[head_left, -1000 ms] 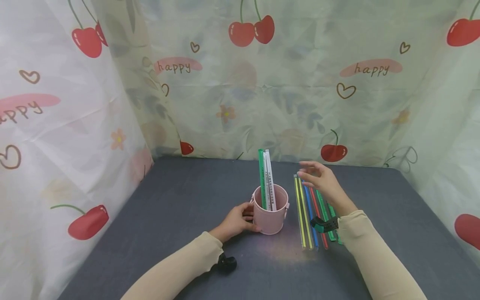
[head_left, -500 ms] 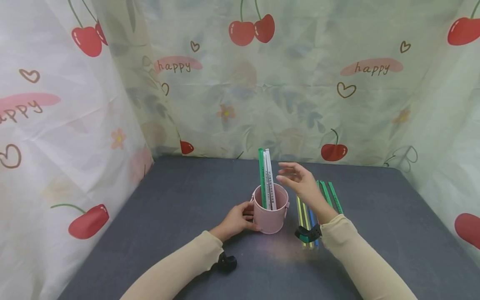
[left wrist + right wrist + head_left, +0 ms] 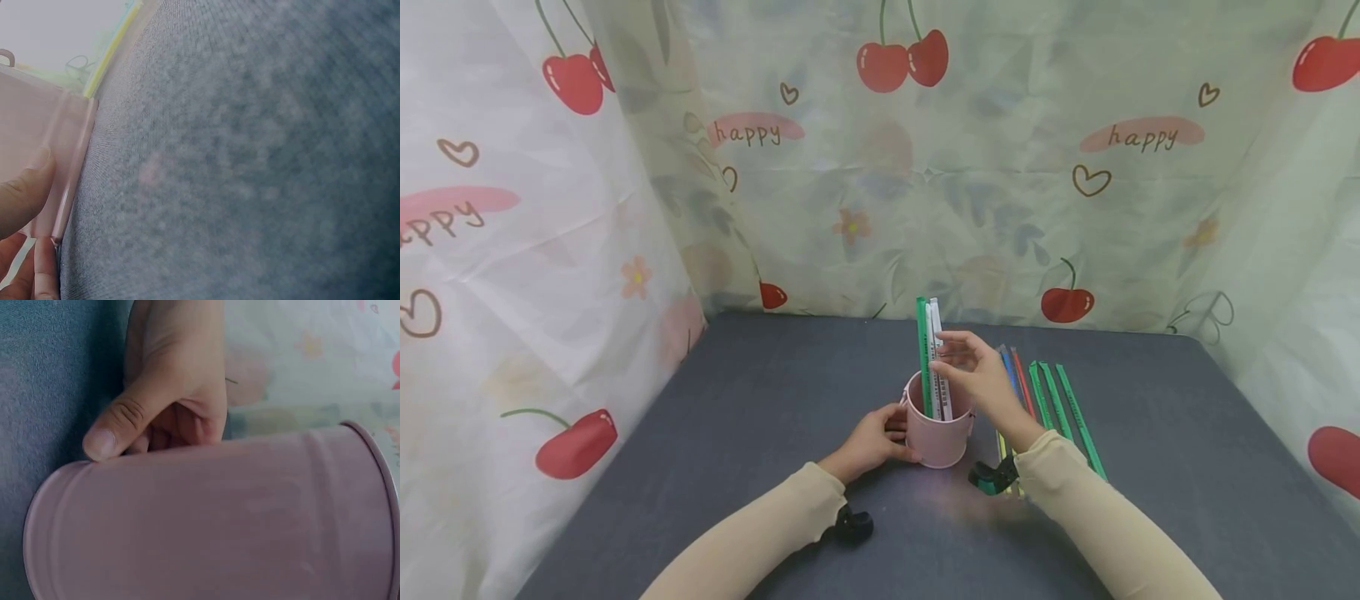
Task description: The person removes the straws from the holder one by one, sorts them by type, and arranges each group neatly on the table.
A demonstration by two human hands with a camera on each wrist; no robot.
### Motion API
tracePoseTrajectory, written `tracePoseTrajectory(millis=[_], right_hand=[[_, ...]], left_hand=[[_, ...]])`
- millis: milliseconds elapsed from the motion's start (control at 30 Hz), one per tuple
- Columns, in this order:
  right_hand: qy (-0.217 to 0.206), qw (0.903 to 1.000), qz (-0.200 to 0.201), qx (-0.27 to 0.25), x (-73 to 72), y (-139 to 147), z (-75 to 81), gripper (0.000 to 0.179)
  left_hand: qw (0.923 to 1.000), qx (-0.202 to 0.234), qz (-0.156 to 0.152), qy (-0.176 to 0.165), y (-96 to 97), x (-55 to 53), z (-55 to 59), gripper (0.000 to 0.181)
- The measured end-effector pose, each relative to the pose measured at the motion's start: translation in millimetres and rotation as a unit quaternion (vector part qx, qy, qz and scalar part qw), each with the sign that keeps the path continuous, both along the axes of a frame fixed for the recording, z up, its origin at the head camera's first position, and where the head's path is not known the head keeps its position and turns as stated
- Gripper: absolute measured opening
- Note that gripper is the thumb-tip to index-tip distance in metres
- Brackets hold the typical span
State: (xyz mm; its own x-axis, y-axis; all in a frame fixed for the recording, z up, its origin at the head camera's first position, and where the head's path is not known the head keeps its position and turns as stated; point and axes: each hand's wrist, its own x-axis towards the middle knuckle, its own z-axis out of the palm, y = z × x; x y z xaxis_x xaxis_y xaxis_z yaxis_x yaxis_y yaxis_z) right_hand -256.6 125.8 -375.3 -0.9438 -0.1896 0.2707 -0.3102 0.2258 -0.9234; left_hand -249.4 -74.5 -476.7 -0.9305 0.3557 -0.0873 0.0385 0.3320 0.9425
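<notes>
My left hand (image 3: 871, 440) holds the side of a small pink bucket (image 3: 937, 446), which stands upright on the table. The left wrist view shows its thumb (image 3: 28, 194) lying along the bucket wall and the fingers below. A green wrapped straw (image 3: 922, 333) and white wrapped straws (image 3: 934, 310) stick up out of the bucket. Over the bucket's right side is my right hand (image 3: 983, 379), fingers loosely extended and apart from the thumb, fingertips right at the white straws. The right wrist view shows the bucket wall and my left hand, with my right hand out of sight.
Right of the bucket lie a blue straw (image 3: 1009, 371), a red straw (image 3: 1023, 383), several green straws (image 3: 1079, 417) and yellow straws (image 3: 1002, 446), partly hidden by my right arm. A patterned curtain (image 3: 970, 200) rises behind the dark table (image 3: 760, 400).
My right hand has moved left from above the loose straws to the straws standing in the bucket. My left hand and the bucket have stayed in place.
</notes>
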Motion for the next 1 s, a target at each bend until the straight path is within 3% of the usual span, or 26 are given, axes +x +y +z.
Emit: tracePoseTrajectory(millis=[167,233,400,467,1000], right_hand=[[0.003,1.0000,0.003,0.004,-1.6,-4.7,-4.1,0.045],[0.001,0.9999,-0.001,0.010,-1.6,-6.3,-4.6,0.044],[-0.009,0.9990,-0.020,0.040,-1.3,-8.3,-3.9,0.044],[-0.015,0.9983,-0.026,0.050,-1.3,-8.7,-3.7,0.044],[-0.047,0.9931,-0.050,0.096,-1.5,-16.1,-2.0,0.047]], left_hand=[[1.0000,-0.001,-0.002,0.007,0.2,-0.2,-1.5,0.068],[0.9999,0.001,-0.003,0.010,0.5,5.6,7.9,0.067],[0.9999,0.002,-0.003,0.010,1.2,6.0,9.0,0.067],[1.0000,0.001,0.000,0.007,1.2,0.3,-0.3,0.068],[1.0000,0.003,-0.002,0.007,0.6,-2.0,-3.1,0.070]])
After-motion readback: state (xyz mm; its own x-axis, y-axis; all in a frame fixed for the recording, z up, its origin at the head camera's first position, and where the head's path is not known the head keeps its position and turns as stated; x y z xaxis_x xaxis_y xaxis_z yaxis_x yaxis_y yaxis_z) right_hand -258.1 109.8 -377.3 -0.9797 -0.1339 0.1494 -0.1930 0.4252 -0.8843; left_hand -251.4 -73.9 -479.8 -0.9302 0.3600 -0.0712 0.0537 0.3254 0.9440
